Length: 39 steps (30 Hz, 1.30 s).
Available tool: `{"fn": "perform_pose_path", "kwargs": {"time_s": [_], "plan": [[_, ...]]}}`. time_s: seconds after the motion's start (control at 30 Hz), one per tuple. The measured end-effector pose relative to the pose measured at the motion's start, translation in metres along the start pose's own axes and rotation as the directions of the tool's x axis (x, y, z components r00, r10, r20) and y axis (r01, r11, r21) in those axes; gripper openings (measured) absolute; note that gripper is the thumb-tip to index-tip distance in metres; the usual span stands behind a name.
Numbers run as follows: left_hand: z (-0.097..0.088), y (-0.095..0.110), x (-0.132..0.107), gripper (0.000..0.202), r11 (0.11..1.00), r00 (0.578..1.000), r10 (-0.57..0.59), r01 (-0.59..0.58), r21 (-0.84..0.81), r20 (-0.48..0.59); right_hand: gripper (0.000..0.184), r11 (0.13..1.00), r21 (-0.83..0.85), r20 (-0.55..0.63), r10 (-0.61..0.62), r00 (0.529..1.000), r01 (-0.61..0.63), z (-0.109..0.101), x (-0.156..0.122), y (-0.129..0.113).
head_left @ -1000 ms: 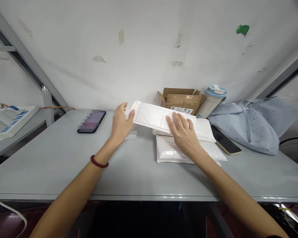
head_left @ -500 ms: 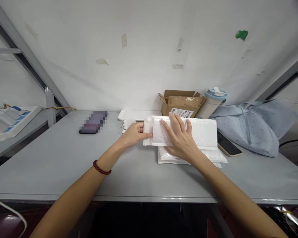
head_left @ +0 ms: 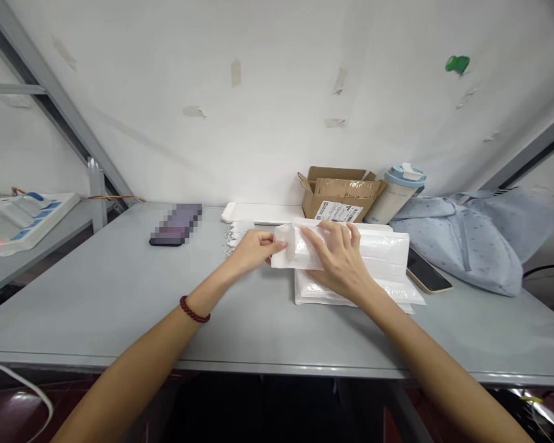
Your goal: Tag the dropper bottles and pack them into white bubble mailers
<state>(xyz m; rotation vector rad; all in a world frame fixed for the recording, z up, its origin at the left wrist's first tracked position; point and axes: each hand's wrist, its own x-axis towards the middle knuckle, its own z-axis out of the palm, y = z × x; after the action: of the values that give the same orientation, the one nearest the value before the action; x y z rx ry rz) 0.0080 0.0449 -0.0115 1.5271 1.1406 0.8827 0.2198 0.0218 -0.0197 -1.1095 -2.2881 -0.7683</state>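
Observation:
A white padded bubble mailer lies across both hands, above more white mailers on the grey table. At its left end, my left hand pinches the folded end between thumb and fingers. My right hand rests over the mailer's front with fingers spread, its thumb seemingly tucked beneath the lower edge. Whatever is inside the mailer is hidden. Behind my left fingers sits a row of small white tagged items with metal rings, partly covered.
A long white box lies by the wall beside an opened cardboard box and a blue-lidded tumbler. To the right are a phone and a light blue bag. Another phone lies left; a power strip is farther left.
The mailer's left end now looks more bent or folded around my left fingers. Both hands keep nearly the same places; the whole view has shifted slightly.

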Motion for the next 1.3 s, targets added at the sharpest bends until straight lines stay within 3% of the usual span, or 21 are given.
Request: {"fn": "perform_pose_path", "kwargs": {"time_s": [0.07,0.1,0.2,0.27,0.37,0.6,0.9,1.13,1.2,1.3], "plan": [[-0.019,0.001,0.003,0.022,0.996,0.996,-0.023,0.03,0.086,-0.084,0.06,1.0,0.01,0.014,0.005,1.0,-0.005,0.0,0.0,0.005],[-0.031,0.0,0.005,0.021,0.987,0.984,-0.002,0.03,0.16,-0.178,0.059,1.0,0.014,0.021,0.011,1.0,-0.011,0.001,0.0,0.008],[-0.07,-0.01,0.011,0.015,0.842,0.881,0.19,0.081,0.533,-0.434,0.052,0.999,0.025,0.026,0.035,0.999,-0.036,0.003,0.0,0.015],[-0.091,-0.023,0.016,0.017,0.723,0.852,0.236,0.167,0.67,-0.467,0.048,0.998,0.041,0.022,0.051,0.998,-0.052,0.005,-0.001,0.017],[-0.108,-0.041,0.022,0.025,0.705,0.88,0.162,0.214,0.677,-0.447,0.045,0.995,0.074,0.043,0.067,0.997,-0.07,0.008,-0.001,0.018],[-0.102,-0.056,0.028,0.022,0.758,0.917,0.133,0.15,0.634,-0.376,0.045,0.993,0.092,0.071,0.072,0.995,-0.078,0.011,-0.002,0.017],[-0.105,-0.055,0.031,0.021,0.825,0.862,0.169,0.141,0.548,-0.477,0.048,0.989,0.109,0.103,0.084,0.991,-0.095,0.012,-0.003,0.017],[-0.102,-0.031,0.019,0.028,0.922,0.827,0.146,0.085,0.377,-0.544,0.047,0.985,0.135,0.115,0.097,0.989,-0.112,0.011,-0.002,0.016],[-0.097,-0.021,0.013,0.027,0.964,0.867,0.114,0.021,0.264,-0.485,0.048,0.983,0.14,0.122,0.103,0.987,-0.12,0.01,-0.001,0.016],[-0.086,-0.006,0.004,0.022,0.984,0.971,0.091,-0.054,0.167,-0.221,0.048,0.981,0.14,0.135,0.115,0.984,-0.133,0.01,-0.001,0.016]]}}
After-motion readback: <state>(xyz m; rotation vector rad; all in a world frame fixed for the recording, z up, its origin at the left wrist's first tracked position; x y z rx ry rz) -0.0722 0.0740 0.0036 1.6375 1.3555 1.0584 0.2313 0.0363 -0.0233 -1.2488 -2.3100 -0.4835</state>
